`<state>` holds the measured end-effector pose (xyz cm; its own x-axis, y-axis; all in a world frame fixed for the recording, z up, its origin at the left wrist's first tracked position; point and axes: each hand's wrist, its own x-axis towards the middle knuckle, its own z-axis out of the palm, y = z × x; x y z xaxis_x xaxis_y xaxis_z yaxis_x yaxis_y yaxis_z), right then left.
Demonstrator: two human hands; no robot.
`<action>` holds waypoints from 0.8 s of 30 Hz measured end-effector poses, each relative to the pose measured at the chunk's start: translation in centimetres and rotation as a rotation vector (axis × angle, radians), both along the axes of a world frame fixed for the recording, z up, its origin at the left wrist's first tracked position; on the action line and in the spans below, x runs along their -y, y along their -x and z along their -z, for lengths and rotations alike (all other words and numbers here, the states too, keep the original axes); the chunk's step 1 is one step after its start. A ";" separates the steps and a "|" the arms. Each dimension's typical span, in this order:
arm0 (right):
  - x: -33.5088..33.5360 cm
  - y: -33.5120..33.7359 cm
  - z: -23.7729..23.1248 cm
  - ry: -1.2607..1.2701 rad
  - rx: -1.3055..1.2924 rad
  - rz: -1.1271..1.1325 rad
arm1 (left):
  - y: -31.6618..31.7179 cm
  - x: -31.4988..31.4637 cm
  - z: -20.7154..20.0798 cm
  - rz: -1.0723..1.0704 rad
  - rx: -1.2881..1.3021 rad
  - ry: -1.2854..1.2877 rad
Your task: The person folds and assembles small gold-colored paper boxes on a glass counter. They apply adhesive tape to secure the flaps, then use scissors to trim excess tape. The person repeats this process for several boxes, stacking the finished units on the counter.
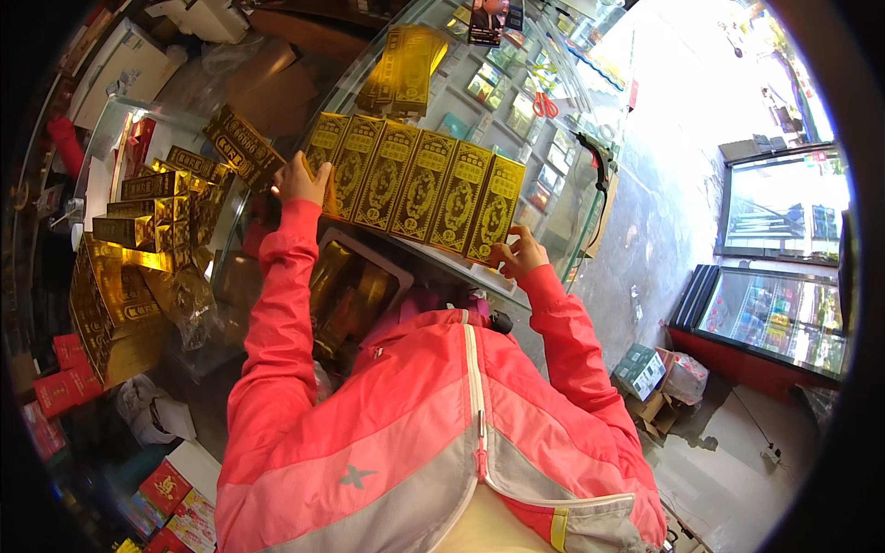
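Observation:
A row of several upright-patterned gold boxes [415, 189] lies side by side on the glass counter [558, 241] in front of me. My left hand [302, 182] is closed against the row's left end, its thumb by the leftmost box. At the opposite end, my right hand [520, 252] has its fingers curled at the lower corner of the rightmost box. Another gold box with dark markings [241, 147] slants just beyond my left hand; whether the fingers touch it I cannot tell. Flat gold packets [406, 69] lie fanned out behind the row.
More gold boxes [143, 210] are stacked at the left, above a large open gold carton [115, 304]. Red-handled scissors [545, 104] and a black handheld device with a cable [597, 161] lie on the counter's right part. Small packs show through the glass. A display case [774, 318] stands far right.

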<state>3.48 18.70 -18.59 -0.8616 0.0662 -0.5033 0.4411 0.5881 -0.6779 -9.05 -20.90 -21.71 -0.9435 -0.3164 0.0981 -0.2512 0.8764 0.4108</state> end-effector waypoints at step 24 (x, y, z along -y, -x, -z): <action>-9.6 -0.2 1.0 -0.195 -0.101 0.044 | -3.1 -8.3 -0.1 0.185 -0.011 -0.198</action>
